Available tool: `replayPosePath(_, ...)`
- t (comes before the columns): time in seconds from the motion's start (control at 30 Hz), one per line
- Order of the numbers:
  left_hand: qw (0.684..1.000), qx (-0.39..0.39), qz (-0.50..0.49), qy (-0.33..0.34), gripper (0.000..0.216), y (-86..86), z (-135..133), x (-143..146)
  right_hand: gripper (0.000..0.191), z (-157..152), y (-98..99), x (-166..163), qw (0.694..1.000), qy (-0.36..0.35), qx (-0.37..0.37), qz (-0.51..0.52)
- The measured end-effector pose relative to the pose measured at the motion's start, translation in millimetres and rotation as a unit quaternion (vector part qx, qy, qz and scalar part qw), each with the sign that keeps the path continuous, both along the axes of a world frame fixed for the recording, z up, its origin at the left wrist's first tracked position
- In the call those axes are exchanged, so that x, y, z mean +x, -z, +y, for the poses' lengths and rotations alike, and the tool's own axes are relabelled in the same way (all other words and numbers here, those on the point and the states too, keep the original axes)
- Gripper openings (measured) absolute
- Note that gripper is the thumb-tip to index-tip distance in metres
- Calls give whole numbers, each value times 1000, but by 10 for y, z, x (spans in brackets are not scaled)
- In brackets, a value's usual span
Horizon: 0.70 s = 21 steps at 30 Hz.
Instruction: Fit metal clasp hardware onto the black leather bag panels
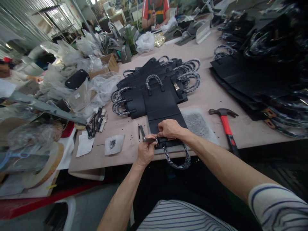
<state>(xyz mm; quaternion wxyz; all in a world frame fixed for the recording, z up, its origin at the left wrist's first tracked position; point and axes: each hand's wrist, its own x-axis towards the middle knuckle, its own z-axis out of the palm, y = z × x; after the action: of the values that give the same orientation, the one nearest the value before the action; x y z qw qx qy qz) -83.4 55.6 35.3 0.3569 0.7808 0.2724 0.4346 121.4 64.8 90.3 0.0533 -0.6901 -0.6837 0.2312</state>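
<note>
A flat black bag panel [161, 107] lies on the table in front of me, its wrapped handle [176, 160] hanging over the near edge. My right hand [169, 128] is closed in a pinch on the panel's near edge beside the handle mount. My left hand [145, 152] is closed around a small metal tool [148, 139] held against that same edge. The two hands almost touch.
A red-handled hammer [226, 126] lies to the right, next to a tray of small metal parts [196, 123]. Stacked black bag panels [168, 75] sit behind and at far right [252, 80]. Dark tools [96, 122], paper and plastic bags lie left. Another person [155, 12] works at the far end.
</note>
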Motion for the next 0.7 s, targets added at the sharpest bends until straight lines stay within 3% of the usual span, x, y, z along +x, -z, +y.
replayPosePath(0.4, 999, 9, 49, 20, 13, -65, 44, 92, 19, -29, 73, 25, 997, 28, 31, 64)
replayPosePath(0.53, 999, 0, 49, 22, 12, -71, 32, 135, 18, -195, 38, 88, 991, 39, 57, 117)
replayPosePath(0.6, 999, -3, 46, 25, 13, -64, 19, 149, 26, -382, 34, 204, 985, 74, 94, 127)
replayPosePath(0.7, 999, -2, 44, 25, 17, -43, 4, 161, 31, -765, 87, 551, 950, 215, 196, 114)
